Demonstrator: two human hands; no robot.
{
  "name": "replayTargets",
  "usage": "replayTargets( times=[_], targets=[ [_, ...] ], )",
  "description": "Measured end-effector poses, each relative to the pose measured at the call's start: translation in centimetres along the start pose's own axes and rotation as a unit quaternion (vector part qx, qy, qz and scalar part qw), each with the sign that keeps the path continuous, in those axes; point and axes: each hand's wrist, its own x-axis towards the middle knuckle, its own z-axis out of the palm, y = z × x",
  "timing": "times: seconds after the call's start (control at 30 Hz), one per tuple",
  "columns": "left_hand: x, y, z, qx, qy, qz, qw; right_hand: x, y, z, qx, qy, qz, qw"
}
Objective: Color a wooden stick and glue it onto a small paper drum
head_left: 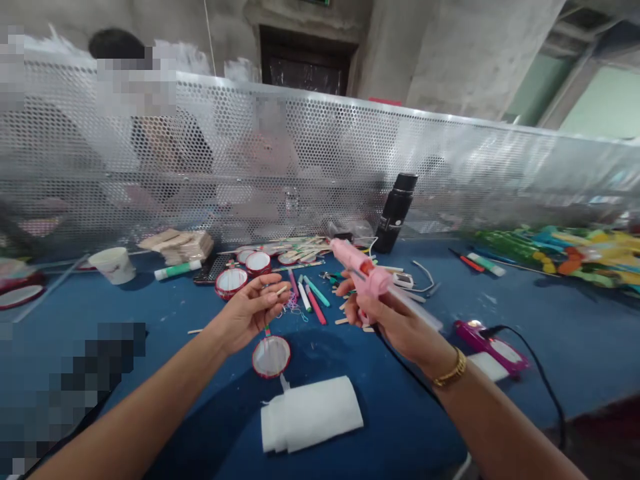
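In the head view my right hand (395,317) is wrapped round the grip of a pink hot glue gun (370,277), its nozzle pointing up and to the left. My left hand (257,307) pinches a small pale stick (282,291) between thumb and fingers; most of it is hidden. Just below that hand lies a round white piece with a red rim (271,357) and a short coloured stem. Nearer to me rests a folded white cloth or tissue (313,413). Several marker pens (315,303) lie between the two hands, with pale craft sticks (341,321) beside them.
A black bottle (397,213) stands by the perforated metal divider (325,153). To the left are a white cup (113,265), stacked wooden pieces (183,247) and a glue stick (177,269). A purple device (493,347) with a black cord lies at right. Beyond the divider sits a person.
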Motion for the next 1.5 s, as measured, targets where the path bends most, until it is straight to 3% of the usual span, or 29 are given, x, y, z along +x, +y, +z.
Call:
replayTargets(
  times=[0.1,0.3,0.47,0.7,1.5],
  targets=[
    [0.2,0.0,-0.7,-0.011,-0.011,0.009,1.000,1.3,0.3,2.6,0.147,-0.015,0.025,0.989],
    [0.8,-0.1,-2.4,-0.019,0.005,0.003,1.000,1.8,2.6,5.5,0.250,-0.046,0.063,0.965],
    [1.1,0.1,-2.7,-0.015,0.030,-0.001,0.999,0.9,4.7,6.1,0.232,-0.007,0.094,0.968],
    [1.2,0.0,-2.8,0.003,0.022,-0.005,1.000,-0.3,6.1,6.2,0.176,-0.028,0.124,0.976],
    [1.2,0.0,-3.2,0.024,-0.001,-0.008,1.000,-0.6,6.1,6.3,0.148,-0.033,0.111,0.982]
  ],
)
